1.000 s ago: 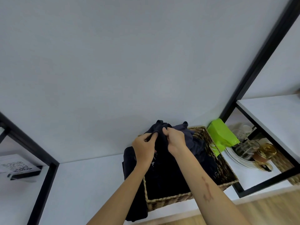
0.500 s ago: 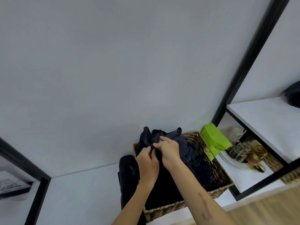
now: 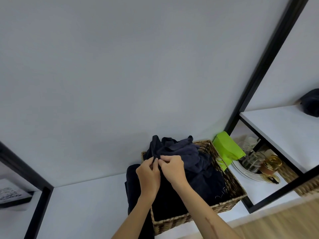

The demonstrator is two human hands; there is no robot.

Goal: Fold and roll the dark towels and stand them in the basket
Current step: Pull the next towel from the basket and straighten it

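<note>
A woven basket (image 3: 229, 184) stands on a white shelf, filled with crumpled dark towels (image 3: 188, 152). Another dark towel (image 3: 132, 185) hangs over the basket's left side onto the shelf. My left hand (image 3: 148, 176) and my right hand (image 3: 173, 169) are side by side above the basket's left half. Both pinch a raised fold of the same dark towel (image 3: 156, 147) between fingers and thumb. That towel's lower part is hidden behind my hands.
A green packet (image 3: 227, 150) leans right of the basket, beside a plate (image 3: 241, 171) with glass jars and a gold lid. A black frame post (image 3: 264, 66) rises at right; a dark bundle (image 3: 310, 105) lies on the upper right shelf. Another black post (image 3: 37, 211) stands left.
My hands have come closer together on the towel fold and sit lower over the basket. The camera view has shifted right, bringing the dark bundle on the upper shelf into sight.
</note>
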